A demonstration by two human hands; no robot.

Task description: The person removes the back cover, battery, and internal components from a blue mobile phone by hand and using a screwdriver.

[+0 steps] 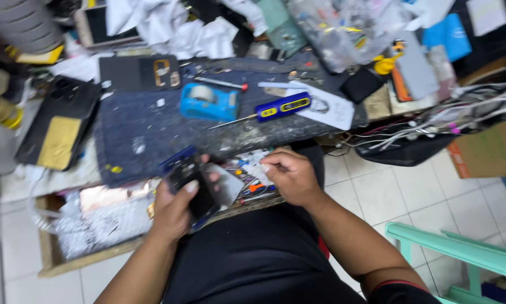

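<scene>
My left hand (173, 213) grips a dark smartphone (192, 183) with a blue edge, held just below the front edge of the workbench. My right hand (289, 174) hovers to its right with fingers curled over an open drawer of small tools (252, 186); whether it pinches anything is hidden by blur. On the dark work mat (146, 132) above lie a blue-and-yellow screwdriver (275, 108) and a blue tape dispenser (208, 101).
A phone back panel (58, 124) with a gold sheet lies at the left of the bench. Crumpled white paper and plastic bags pile at the back. A cable bundle (461, 112) hangs right. A green plastic chair (461, 256) stands lower right on the tiled floor.
</scene>
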